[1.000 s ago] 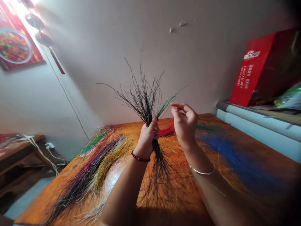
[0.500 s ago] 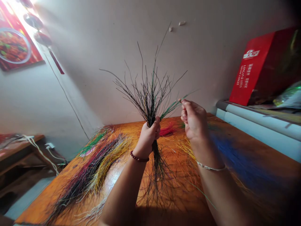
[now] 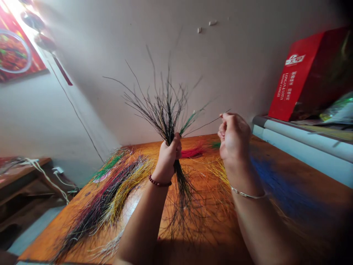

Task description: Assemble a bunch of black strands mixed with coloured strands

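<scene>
My left hand (image 3: 168,156) is closed around the middle of a bundle of thin dark wires (image 3: 168,123), held upright above the table. The bundle's ends fan out above the fist and hang loose below it. A tuft of green wires (image 3: 189,121) leans out of its right side. To the right, my right hand (image 3: 235,134) pinches a single dark wire (image 3: 206,124) between thumb and fingertips. That wire slants down toward the bundle.
On the wooden table (image 3: 143,228), dark wires (image 3: 91,209) and yellow wires (image 3: 124,191) lie at left. Red wires (image 3: 193,151) lie behind the bundle, blue wires (image 3: 278,187) at right. A red box (image 3: 295,73) stands at the right.
My right hand has moved slightly right and now pulls a dark wire where it held green strands before. The bundle and my left hand have shifted a little left.
</scene>
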{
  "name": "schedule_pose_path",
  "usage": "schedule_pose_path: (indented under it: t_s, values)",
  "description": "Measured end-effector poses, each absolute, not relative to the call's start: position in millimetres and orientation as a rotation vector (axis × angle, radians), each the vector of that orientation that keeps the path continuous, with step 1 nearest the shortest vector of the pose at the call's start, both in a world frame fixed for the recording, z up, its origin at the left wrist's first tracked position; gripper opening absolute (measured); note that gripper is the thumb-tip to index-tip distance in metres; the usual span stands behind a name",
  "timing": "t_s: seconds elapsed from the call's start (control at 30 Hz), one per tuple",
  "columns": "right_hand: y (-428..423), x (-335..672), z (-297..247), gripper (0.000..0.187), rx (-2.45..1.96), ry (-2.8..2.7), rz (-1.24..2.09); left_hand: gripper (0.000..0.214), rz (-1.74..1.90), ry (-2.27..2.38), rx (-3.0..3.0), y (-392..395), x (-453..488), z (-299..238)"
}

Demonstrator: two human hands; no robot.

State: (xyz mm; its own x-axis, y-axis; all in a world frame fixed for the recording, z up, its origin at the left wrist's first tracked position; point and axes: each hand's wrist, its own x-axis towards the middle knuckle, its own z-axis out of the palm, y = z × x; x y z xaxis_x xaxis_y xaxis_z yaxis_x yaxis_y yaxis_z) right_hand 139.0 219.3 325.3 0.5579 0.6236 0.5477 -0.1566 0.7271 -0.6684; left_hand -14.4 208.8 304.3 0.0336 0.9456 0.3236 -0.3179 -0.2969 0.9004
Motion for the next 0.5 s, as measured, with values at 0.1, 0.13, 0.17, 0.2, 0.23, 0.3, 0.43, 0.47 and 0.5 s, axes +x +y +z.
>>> schedule_pose_path:
  t_s: [0.1, 0.13, 0.17, 0.2, 0.23, 0.3, 0.43, 0.47, 0.5]
  values:
    - [199.3, 150.7, 333.2, 0.016, -0.571, -0.715, 0.348, 0.04, 1.626, 0.73, 1.164, 210.0, -27.7, 312.4]
    - [190.9, 156.8, 335.9, 0.015, -0.558, -0.684, 0.319, 0.038, 1.676, 0.721, 1.141, 210.1, -34.2, 315.7]
    - [182.9, 163.9, 338.2, 0.016, -0.561, -0.685, 0.3, 0.036, 1.721, 0.713, 1.123, 210.0, -41.5, 319.3]
    - [176.2, 171.4, 339.8, 0.018, -0.582, -0.717, 0.287, 0.034, 1.765, 0.705, 1.104, 209.6, -49.4, 322.8]
    - [171.5, 178.9, 340.7, 0.021, -0.615, -0.771, 0.28, 0.033, 1.795, 0.691, 1.094, 209.0, -57.5, 326.2]
    - [169.9, 190.7, 340.6, 0.027, -0.681, -0.893, 0.292, 0.032, 1.849, 0.659, 1.078, 207.1, -72.9, 332.4]
    - [196.1, 186.2, 334.4, 0.026, -0.647, -0.975, 0.525, 0.028, 1.892, 0.613, 1.079, 199.3, -93.0, 341.9]
    - [206.4, 178.8, 331.4, 0.025, -0.635, -0.978, 0.611, 0.027, 1.895, 0.608, 1.077, 196.2, -95.5, 344.1]
    - [217.3, 169.7, 327.6, 0.023, -0.635, -0.982, 0.691, 0.026, 1.895, 0.604, 1.074, 192.5, -97.1, 346.4]
